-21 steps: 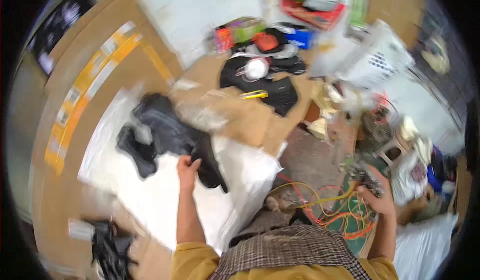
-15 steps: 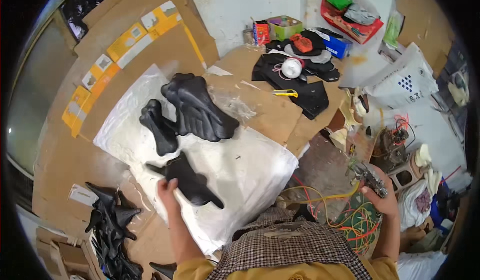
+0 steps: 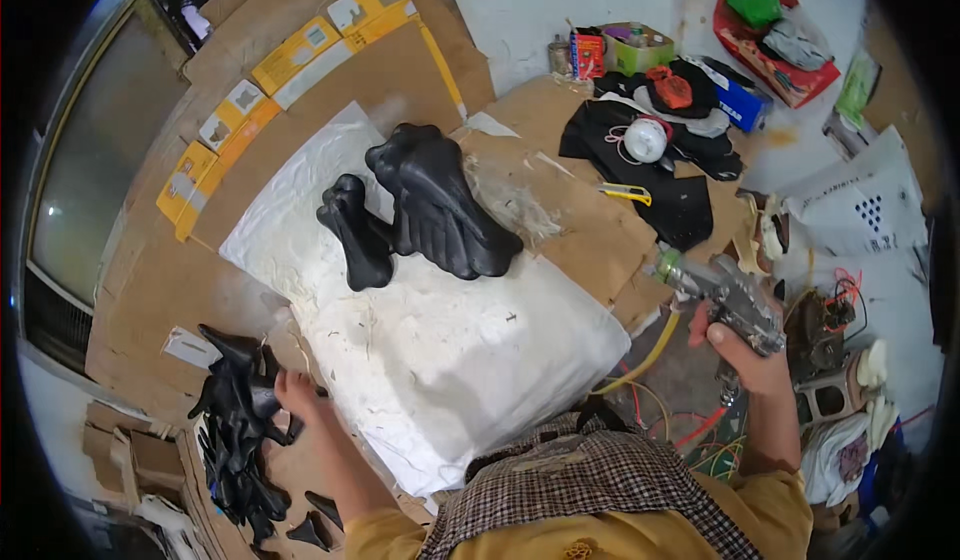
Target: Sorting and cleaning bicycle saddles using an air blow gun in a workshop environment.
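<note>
My right hand [image 3: 745,352] grips a metal spray gun [image 3: 725,295], its nozzle end toward the white padded sheet. A yellow hose [image 3: 655,355] runs below the gun. At the lower left my left hand [image 3: 298,397] has its fingers bent around the edge of a black moulded piece [image 3: 265,402], at the heap of black pieces [image 3: 232,450]; the fingers partly hide it. On the white padded sheet [image 3: 450,380] lie two shiny black bone-shaped pieces: a large ridged one [image 3: 440,205] and a slimmer one [image 3: 356,235].
Cardboard [image 3: 590,230] covers the bench, with a yellow utility knife [image 3: 625,194] and black cloth [image 3: 675,205] on it. Behind are a green box [image 3: 640,52] and a red bag [image 3: 770,45]. A white sack [image 3: 865,200] stands at right. Small black pieces [image 3: 310,530] lie near the heap.
My left hand has carried the black piece from over the white sheet left to the heap. The spray gun has risen and turned in my right hand. The view has shifted.
</note>
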Demonstrator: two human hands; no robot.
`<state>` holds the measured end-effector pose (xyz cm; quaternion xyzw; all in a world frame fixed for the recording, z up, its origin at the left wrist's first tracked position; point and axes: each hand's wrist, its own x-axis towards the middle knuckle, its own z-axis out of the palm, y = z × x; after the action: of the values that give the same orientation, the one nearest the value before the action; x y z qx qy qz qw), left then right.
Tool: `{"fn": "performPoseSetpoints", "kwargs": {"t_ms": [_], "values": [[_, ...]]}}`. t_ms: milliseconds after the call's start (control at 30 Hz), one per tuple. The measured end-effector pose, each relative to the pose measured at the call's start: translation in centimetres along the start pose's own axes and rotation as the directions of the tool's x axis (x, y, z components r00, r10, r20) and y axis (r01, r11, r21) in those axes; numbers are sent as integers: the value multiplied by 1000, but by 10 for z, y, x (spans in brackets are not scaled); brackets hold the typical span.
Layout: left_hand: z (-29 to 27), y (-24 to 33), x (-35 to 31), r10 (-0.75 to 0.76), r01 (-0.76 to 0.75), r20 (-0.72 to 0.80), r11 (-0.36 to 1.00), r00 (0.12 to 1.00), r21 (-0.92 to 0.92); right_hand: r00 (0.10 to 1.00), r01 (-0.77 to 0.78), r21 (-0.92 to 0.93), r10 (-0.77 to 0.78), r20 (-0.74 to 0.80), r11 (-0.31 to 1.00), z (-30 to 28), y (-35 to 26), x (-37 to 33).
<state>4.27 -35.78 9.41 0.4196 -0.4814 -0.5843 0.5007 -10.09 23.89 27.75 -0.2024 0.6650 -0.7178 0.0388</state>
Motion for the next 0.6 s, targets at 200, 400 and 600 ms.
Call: {"fn": "performPoseSetpoints", "kwargs": {"t_ms": [200,400,600], "values": [[236,1,-23,-15,-22,410,996,912,85,975,-82,-224,125,184,971,-60,58,14],[379,-33,13,85,-234,592,956,801,180,986,-118,72,109,124,990,-62,34,88],[410,-60,0,33,-435,633,753,773,493,952,-255,-3,251,177,967,-88,78,106]]}}
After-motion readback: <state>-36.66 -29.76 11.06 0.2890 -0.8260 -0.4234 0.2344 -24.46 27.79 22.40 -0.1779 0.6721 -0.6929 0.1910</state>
